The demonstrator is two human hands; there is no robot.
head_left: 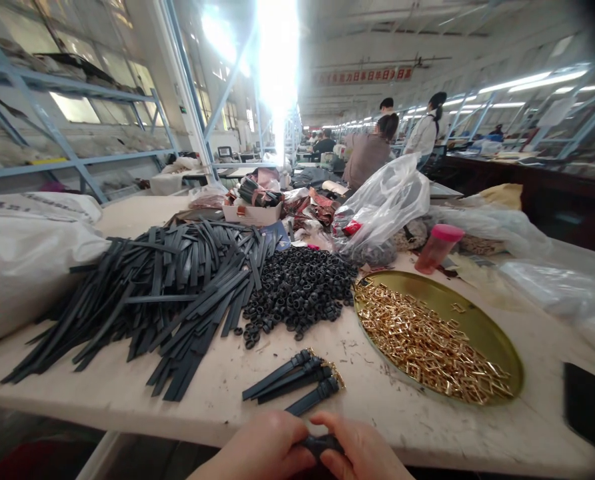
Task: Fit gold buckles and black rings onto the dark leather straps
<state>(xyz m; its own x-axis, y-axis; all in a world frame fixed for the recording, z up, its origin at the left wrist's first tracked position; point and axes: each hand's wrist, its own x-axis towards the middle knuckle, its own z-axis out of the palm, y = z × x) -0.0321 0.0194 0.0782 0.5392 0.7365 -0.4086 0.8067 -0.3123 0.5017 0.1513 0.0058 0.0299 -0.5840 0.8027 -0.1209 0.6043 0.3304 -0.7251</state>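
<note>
At the bottom centre of the frame, two bare hands meet over a short black strap [321, 443], held between them just off the near edge of a pale table [127, 417]. The left hand [262, 447] is closed on one end, the right hand [365, 447] pinches the other between thumb and fingers; their grip hides much of it. The strap looks light and bendable but fairly firm, leather-like, perhaps slightly slick — hard to damage, and best gripped by its flat faces near the ends.

Just beyond, at lower centre, lie a few black straps with gold fittings [293, 382]. Loose black strips [187, 280] spread across the left, small black loops [297, 287] heap mid-frame, and gold rectangular rings [427, 340] fill a brass-coloured tray [430, 287] at right.
</note>
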